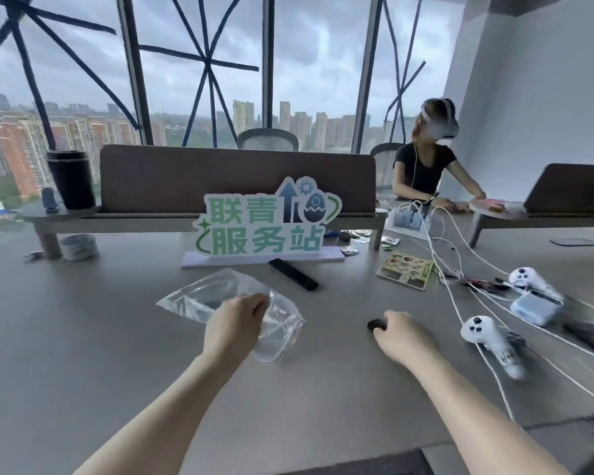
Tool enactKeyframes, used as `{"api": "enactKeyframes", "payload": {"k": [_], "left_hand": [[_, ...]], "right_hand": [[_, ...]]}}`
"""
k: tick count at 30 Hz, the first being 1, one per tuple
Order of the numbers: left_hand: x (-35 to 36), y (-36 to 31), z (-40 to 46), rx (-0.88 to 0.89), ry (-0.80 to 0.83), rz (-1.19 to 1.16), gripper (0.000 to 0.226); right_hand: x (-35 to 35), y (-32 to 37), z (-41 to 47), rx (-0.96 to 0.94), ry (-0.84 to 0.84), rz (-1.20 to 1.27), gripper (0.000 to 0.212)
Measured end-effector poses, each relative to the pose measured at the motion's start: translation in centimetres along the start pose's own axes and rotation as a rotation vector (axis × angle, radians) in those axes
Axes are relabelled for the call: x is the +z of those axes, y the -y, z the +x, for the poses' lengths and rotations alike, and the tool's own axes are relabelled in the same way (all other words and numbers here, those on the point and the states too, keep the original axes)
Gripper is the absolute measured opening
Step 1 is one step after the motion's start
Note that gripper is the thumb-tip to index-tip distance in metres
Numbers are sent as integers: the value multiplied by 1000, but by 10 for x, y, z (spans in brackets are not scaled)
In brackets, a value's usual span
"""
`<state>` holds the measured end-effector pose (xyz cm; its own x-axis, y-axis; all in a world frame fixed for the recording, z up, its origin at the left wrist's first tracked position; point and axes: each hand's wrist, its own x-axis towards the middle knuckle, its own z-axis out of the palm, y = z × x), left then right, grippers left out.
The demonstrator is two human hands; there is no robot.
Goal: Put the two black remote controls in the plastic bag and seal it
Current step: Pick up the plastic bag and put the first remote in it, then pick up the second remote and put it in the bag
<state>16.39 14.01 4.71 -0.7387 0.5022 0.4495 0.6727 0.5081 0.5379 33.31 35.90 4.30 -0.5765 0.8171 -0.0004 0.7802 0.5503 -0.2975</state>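
A clear plastic bag point(203, 296) is held a little above the grey table point(83, 337), its open edge pinched in my left hand point(235, 323). One black remote control point(293, 274) lies flat on the table beyond the bag, in front of the sign. My right hand point(403, 334) is closed over the second black remote control point(376, 325); only its rounded end shows past my fingers, low over the table.
A green and white sign point(264, 224) stands mid-table. Two white controllers point(491, 341) point(528, 279), white cables point(460, 303) and a small white box point(532, 308) crowd the right side. A person sits at the far right point(426, 166). A black cup point(71, 180) stands on a shelf at left.
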Motion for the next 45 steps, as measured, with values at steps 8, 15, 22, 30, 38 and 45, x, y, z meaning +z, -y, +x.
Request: {"api": "enactKeyframes", "payload": {"k": [8, 15, 22, 30, 38, 45], "left_hand": [[10, -65, 24, 117, -6, -79, 22], [25, -85, 22, 98, 35, -112, 25], [35, -81, 12, 14, 9, -176, 38], [22, -64, 11, -9, 4, -198, 41], [4, -30, 37, -103, -44, -230, 42], [-50, -16, 108, -87, -268, -217, 44]], "right_hand": [[10, -52, -6, 95, 100, -179, 36], [-22, -59, -15, -9, 214, 752, 12], [-67, -24, -46, -212, 532, 718, 10], [-11, 43, -48, -213, 283, 920, 27], [-17, 35, -23, -98, -1, 810, 30], [9, 73, 39, -136, 125, 595, 27]]}}
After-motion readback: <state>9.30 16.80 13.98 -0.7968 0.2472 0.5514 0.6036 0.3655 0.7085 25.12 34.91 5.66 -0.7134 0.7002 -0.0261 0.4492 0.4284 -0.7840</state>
